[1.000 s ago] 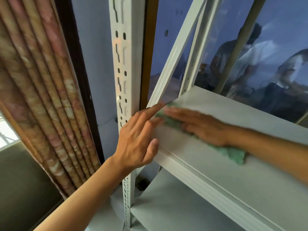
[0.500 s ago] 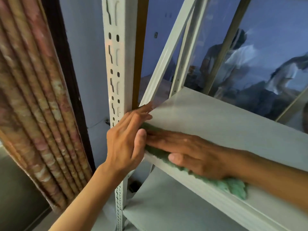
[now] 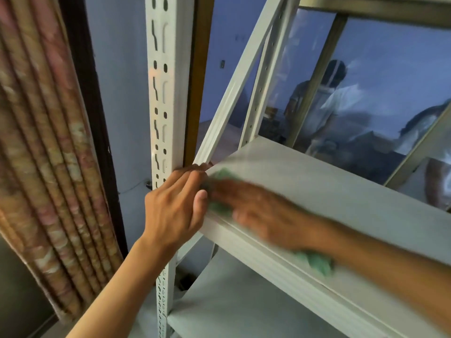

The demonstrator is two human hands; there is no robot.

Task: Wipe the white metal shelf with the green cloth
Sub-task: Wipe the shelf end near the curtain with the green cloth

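Head view: right hand [image 3: 266, 215], motion-blurred, fingers seemingly flat and together, presses the green cloth [image 3: 317, 263] onto the white metal shelf [image 3: 341, 198]; cloth shows beyond the fingertips and under the wrist. Left hand [image 3: 174, 211], fingers together, grips the shelf corner beside the slotted upright [image 3: 166, 93].
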